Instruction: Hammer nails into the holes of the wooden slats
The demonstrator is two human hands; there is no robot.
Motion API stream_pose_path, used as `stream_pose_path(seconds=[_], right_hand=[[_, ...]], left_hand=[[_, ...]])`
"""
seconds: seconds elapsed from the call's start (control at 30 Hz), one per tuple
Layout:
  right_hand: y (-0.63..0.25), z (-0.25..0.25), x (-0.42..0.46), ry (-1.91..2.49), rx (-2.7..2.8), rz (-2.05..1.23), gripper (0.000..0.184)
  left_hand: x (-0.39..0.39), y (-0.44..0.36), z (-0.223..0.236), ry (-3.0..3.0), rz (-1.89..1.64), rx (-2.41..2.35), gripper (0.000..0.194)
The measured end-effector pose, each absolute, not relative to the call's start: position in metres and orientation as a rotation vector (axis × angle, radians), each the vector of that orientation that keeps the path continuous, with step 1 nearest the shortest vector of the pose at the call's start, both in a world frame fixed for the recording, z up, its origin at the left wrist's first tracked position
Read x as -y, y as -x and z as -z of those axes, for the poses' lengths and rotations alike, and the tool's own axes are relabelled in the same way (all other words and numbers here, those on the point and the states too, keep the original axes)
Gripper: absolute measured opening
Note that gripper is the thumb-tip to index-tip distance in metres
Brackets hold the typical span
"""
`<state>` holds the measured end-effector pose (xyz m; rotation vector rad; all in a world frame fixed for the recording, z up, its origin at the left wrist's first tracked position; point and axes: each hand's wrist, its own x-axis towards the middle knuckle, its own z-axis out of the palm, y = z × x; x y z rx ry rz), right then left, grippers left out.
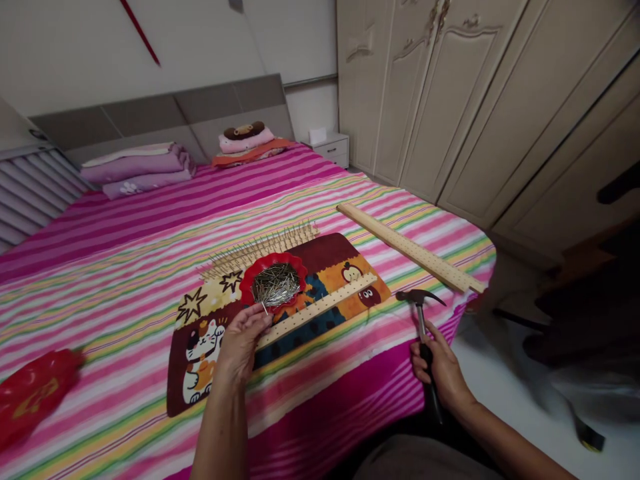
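My left hand point(245, 340) pinches a nail point(265, 309) between thumb and fingertips, over the near end of a wooden strip point(325, 305) dotted with small holes. Just beyond these fingers stands a red scalloped bowl point(243, 285) heaped with loose nails point(279, 283). In my right hand point(443, 370) is a claw hammer point(421, 297), gripped by its dark handle with the head up, beside the bed's near edge. Both bowl and strip rest on a patterned mat point(300, 350) with a cartoon cat. Part of the strip's near end is hidden by my left hand.
Behind the bowl lies a wooden piece point(255, 252) bristling with upright nails. A longer perforated wooden strip point(410, 248) lies at the right of the striped bedspread point(120, 300). A red object point(37, 393) sits at left. Folded bedding point(140, 170) and a wardrobe point(450, 87) stand farther back.
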<state>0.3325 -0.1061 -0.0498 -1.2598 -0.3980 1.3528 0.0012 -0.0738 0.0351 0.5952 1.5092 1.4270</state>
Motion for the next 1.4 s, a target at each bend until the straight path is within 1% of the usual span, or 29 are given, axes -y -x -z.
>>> stream_pose_path(seconds=[0.23,0.37,0.5,0.57,0.7,1.17,1.27,1.4], right_hand=[[-0.332,0.048,0.106,1.265,0.397,-1.347,0.062],[-0.334,0.05,0.106,1.258,0.398,-1.365,0.061],[-0.334,0.05,0.106,1.238,0.401,-1.372,0.06],[-0.335,0.05,0.107,1.232,0.401,-1.375,0.06],[-0.335,0.05,0.107,1.244,0.407,-1.366,0.062],[-0.333,0.048,0.108,1.261,0.438,-1.342,0.064],[-0.329,0.039,0.115,1.29,0.509,-1.333,0.066],[-0.315,0.005,0.123,1.303,0.712,-1.455,0.064]], left_hand=[[0.069,-0.025,-0.016,-0.667,-1.438,-1.629,0.043],[0.069,-0.021,-0.002,-0.8,-1.446,-1.693,0.038],[0.073,-0.011,0.009,-0.903,-1.349,-1.866,0.035],[0.074,-0.01,0.011,-0.904,-1.33,-1.915,0.036],[0.074,-0.014,0.01,-0.891,-1.379,-1.862,0.038],[0.077,-0.021,0.008,-1.106,-1.283,-2.029,0.027],[0.078,-0.022,0.008,-1.161,-1.221,-2.074,0.023],[0.079,-0.023,0.007,-1.237,-1.191,-2.116,0.021]])
